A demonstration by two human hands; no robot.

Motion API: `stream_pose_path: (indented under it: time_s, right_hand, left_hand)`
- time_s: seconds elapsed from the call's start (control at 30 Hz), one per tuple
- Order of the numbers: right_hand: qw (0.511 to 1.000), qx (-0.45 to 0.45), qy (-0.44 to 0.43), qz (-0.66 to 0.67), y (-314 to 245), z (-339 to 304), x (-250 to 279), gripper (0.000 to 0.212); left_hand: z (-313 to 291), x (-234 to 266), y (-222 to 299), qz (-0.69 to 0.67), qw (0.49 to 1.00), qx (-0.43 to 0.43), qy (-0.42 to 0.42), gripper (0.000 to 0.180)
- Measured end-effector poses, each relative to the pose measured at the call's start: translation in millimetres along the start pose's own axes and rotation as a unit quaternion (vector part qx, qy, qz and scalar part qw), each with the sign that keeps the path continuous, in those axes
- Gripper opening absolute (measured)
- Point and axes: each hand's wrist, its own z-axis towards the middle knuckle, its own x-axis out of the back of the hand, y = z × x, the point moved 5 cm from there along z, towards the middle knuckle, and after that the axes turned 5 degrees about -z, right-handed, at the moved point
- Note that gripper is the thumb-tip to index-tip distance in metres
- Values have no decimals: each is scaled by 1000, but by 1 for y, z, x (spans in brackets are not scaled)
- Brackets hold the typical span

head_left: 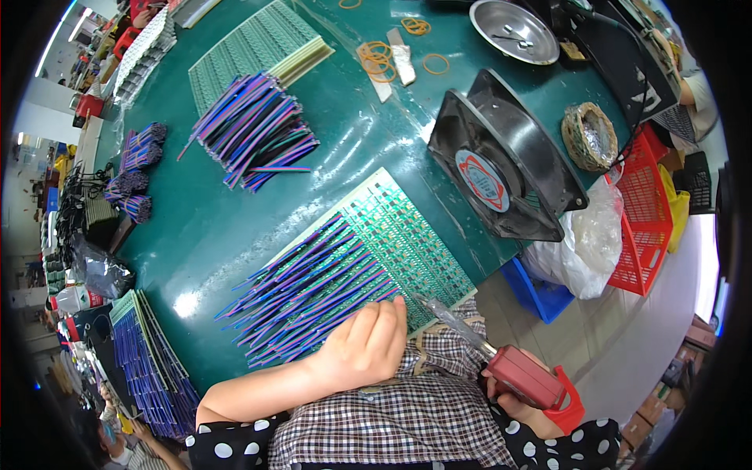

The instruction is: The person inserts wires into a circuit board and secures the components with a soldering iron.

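My left hand (368, 341) is closed in a pinch over the near edge of a green circuit board panel (415, 243). Whatever sits between its fingertips is too small to make out. Rows of thin blue, pink and black wires (313, 290) run from the panel toward the left, some passing beside that hand. In my right hand (509, 399) is a dark red soldering gun (523, 377), gripped by its handle. Its metal tip points at the panel's near edge, close to my left fingertips.
A loose wire pile (254, 129) lies by stacked bare panels (258, 47). Wire bundles (133, 172) and wired panels (153, 360) are at left. A black fan (501, 157) stands right, near a solder coil (589, 137), metal bowl (513, 31), rubber bands (376, 61) and red crate (646, 219).
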Motion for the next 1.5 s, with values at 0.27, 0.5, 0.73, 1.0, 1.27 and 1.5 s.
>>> stream_pose_path:
  time_s: [0.27, 0.5, 0.73, 1.0, 1.27, 1.5]
  right_hand:
    - [988, 128, 78, -39, -5, 4, -3, 36]
    - [956, 217, 149, -126, -4, 5, 0, 66]
    - [975, 161, 149, 21, 11, 2, -3, 69]
    - [944, 241, 164, -151, -10, 11, -3, 62]
    - [949, 238, 160, -134, 0, 1, -1, 65]
    - [965, 193, 171, -53, 0, 1, 0, 61]
  left_hand:
    - [-1, -3, -3, -23, 1000, -8, 14, 20]
    - [0, -3, -2, -30, 999, -7, 11, 22]
    - [-2, -5, 1, -18, 1000, -9, 17, 28]
    - [-1, -5, 2, -3, 1000, -15, 11, 28]
    - [-2, -3, 3, 1, 1000, -20, 6, 28]
    - [0, -4, 3, 8, 1000, -22, -9, 28]
